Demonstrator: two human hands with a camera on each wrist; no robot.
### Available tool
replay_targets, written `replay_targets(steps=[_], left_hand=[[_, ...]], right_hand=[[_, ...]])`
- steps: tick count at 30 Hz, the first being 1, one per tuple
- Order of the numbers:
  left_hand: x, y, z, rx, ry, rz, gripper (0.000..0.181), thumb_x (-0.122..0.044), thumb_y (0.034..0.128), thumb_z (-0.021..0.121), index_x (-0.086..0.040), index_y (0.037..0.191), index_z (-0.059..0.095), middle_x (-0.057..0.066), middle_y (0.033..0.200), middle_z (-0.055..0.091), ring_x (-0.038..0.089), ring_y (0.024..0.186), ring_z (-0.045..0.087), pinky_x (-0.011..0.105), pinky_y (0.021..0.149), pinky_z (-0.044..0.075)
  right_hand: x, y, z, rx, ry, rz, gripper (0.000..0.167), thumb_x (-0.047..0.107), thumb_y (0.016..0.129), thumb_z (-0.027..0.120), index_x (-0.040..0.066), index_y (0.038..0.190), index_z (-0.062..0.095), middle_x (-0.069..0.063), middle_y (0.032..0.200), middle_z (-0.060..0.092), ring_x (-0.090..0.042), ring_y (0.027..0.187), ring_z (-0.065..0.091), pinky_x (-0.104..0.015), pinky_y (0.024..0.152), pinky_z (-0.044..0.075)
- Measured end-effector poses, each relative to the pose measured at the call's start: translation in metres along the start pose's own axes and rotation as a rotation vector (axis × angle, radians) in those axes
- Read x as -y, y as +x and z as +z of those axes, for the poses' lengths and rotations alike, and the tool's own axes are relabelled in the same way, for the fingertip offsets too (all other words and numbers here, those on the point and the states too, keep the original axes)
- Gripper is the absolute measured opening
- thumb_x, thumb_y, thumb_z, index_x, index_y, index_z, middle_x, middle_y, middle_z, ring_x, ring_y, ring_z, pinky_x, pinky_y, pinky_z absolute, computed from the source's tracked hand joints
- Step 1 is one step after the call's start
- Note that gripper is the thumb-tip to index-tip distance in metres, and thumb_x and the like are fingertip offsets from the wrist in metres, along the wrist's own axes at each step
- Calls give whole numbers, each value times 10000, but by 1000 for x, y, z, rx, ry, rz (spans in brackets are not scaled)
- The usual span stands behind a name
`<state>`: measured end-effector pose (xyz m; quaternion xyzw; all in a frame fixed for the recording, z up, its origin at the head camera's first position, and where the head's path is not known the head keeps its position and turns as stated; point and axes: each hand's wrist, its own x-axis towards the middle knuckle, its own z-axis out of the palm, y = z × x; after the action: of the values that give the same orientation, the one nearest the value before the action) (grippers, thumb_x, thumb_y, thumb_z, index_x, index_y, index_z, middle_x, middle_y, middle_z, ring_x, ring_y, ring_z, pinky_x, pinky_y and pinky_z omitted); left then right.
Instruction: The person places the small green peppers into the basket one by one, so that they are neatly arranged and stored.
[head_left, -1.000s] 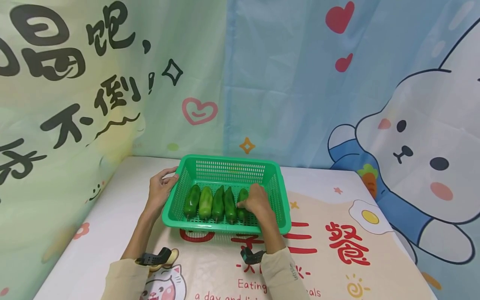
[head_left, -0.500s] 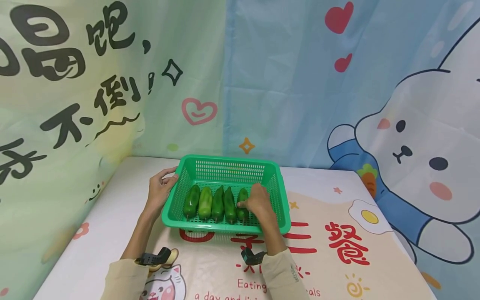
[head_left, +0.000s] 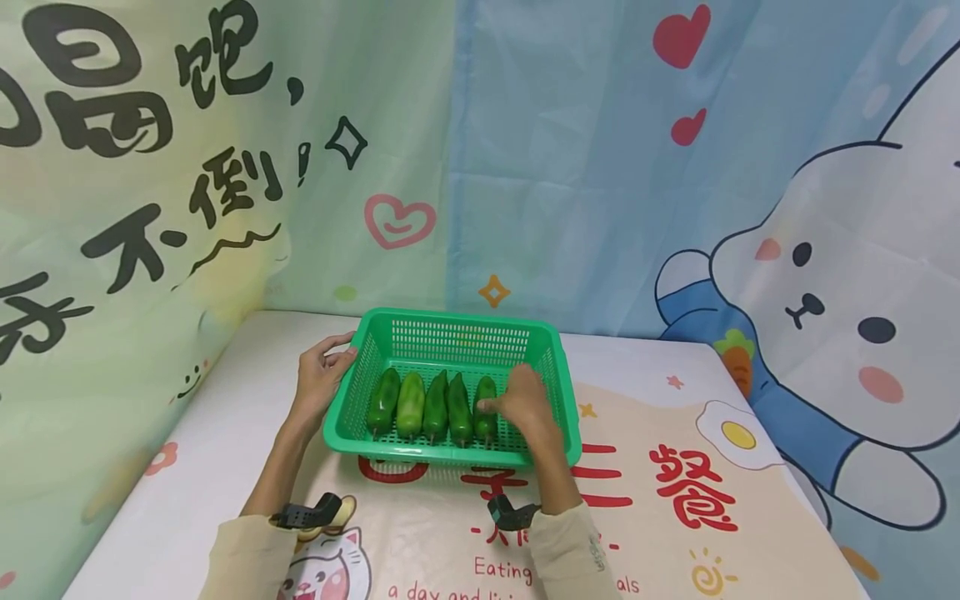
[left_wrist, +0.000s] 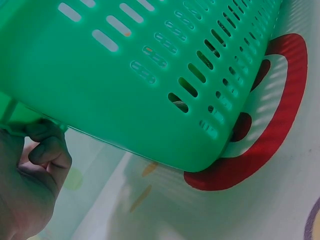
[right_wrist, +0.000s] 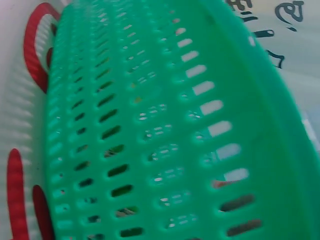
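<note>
Several green peppers (head_left: 436,408) lie side by side in a row inside a green plastic basket (head_left: 442,456). At the basket's left side, my left hand (head_left: 318,379) grips the rim; the left wrist view shows the thumb and fingers (left_wrist: 47,150) curled at it. My right hand (head_left: 525,400) is inside the basket, just right of the rightmost pepper (head_left: 487,429). Its straight thumb reaches over that pepper, while the other fingers are turned away from the camera and mostly hidden. In the right wrist view the slotted basket wall (right_wrist: 150,125) hides the hand.
The basket stands on a table with a printed cloth (head_left: 645,567) bearing red characters. Behind it hangs a patterned curtain (head_left: 525,208), with another on the left. Each wrist wears a black camera mount (head_left: 513,512).
My right hand has shifted slightly to the right, away from the rightmost pepper, which stays where it was. The left hand and the basket have not visibly moved.
</note>
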<state>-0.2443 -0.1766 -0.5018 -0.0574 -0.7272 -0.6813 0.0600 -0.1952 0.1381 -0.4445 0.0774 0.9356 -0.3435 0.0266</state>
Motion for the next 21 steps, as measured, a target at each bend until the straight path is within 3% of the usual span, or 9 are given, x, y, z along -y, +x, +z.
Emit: replay_targets(steps=[5, 9, 12, 14, 16, 18, 21], left_hand=[[0, 0, 0, -2, 10, 7, 433, -174, 1136, 609, 40, 1512, 593, -4, 902, 827, 35, 699, 748, 200, 627, 631], [0, 0, 1, -1, 9, 6, 433, -176, 1136, 610, 40, 1511, 594, -14, 898, 827, 36, 696, 748, 199, 625, 629], [0, 0, 1, -1, 10, 6, 434, -177, 1135, 613, 42, 1509, 596, -11, 908, 829, 31, 704, 748, 195, 629, 626], [-1, 0, 0, -3, 10, 5, 433, -175, 1133, 615, 43, 1507, 597, 4, 917, 831, 32, 707, 749, 195, 630, 626], [-1, 0, 0, -5, 14, 1, 433, -176, 1133, 617, 41, 1507, 599, 20, 926, 833, 30, 709, 748, 195, 632, 627], [-1, 0, 0, -4, 15, -3, 437, -179, 1133, 618, 40, 1511, 595, 37, 936, 835, 32, 707, 750, 196, 632, 629], [-1, 0, 0, -2, 13, -8, 437, -181, 1134, 617, 36, 1513, 594, 53, 950, 836, 39, 716, 758, 201, 639, 636]], right_hand=[[-5, -1, -12, 15, 28, -13, 674, 174, 868, 953, 167, 627, 323, 42, 604, 187, -119, 568, 198, -267, 525, 239], [-8, -2, -22, 22, 17, -6, 736, 226, 883, 944, 205, 568, 280, 74, 574, 149, -92, 531, 146, -255, 503, 194], [-9, -3, -31, 38, 6, 9, 735, 268, 900, 933, 189, 537, 298, 73, 558, 146, -91, 513, 145, -251, 492, 196], [-9, -5, -38, 43, 13, 14, 632, 280, 904, 930, 120, 511, 460, 40, 484, 287, -89, 469, 283, -243, 488, 286], [-9, -7, -44, 48, 22, 19, 471, 289, 912, 922, 9, 626, 673, -51, 500, 521, -155, 487, 514, -278, 532, 462], [-11, -9, -50, 51, 49, 24, 393, 291, 921, 913, -84, 897, 800, -179, 712, 745, -276, 642, 729, -383, 687, 629], [-14, -13, -59, 58, 101, 31, 502, 291, 950, 885, -125, 1204, 766, -297, 1110, 796, -387, 918, 825, -532, 957, 659]])
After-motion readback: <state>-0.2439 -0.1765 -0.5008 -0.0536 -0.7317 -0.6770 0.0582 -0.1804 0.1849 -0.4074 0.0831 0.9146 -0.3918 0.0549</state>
